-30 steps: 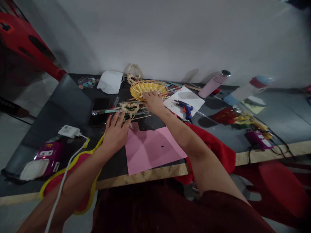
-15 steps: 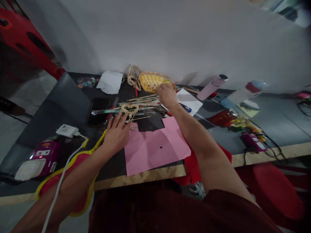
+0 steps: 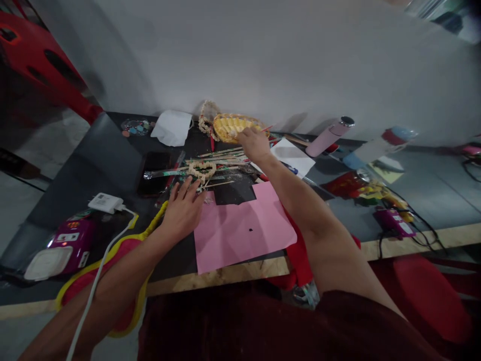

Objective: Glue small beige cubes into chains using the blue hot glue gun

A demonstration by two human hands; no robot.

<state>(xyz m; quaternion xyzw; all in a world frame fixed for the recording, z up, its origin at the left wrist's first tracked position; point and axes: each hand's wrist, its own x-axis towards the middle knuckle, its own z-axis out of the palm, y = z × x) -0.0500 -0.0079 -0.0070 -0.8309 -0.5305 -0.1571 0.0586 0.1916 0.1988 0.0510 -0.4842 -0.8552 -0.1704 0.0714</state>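
My left hand (image 3: 184, 208) lies palm down with its fingers spread, the fingertips at the lower edge of a small heart-shaped piece (image 3: 203, 170) made of pale bits. At the back, my right hand (image 3: 255, 144) reaches to the front rim of a shallow yellow woven basket (image 3: 227, 123). Its fingers are curled downward, and a thin red stick (image 3: 267, 128) juts out behind them; the fingertips are partly hidden. Thin wooden sticks (image 3: 221, 152) lie between the hands. A pink paper sheet (image 3: 240, 235) with a cut-out notch lies in front.
A beaded loop (image 3: 206, 118) stands left of the basket, near a white cloth (image 3: 172, 128) and a dark phone (image 3: 154, 168). White paper (image 3: 291, 153) and a pink bottle (image 3: 330, 136) are to the right. A white cable (image 3: 101, 265) crosses my left forearm; a purple power socket (image 3: 71, 240) sits at left.
My right hand and the basket have shifted slightly left, and the red stick has moved along with them. My left hand stays by the heart-shaped piece.
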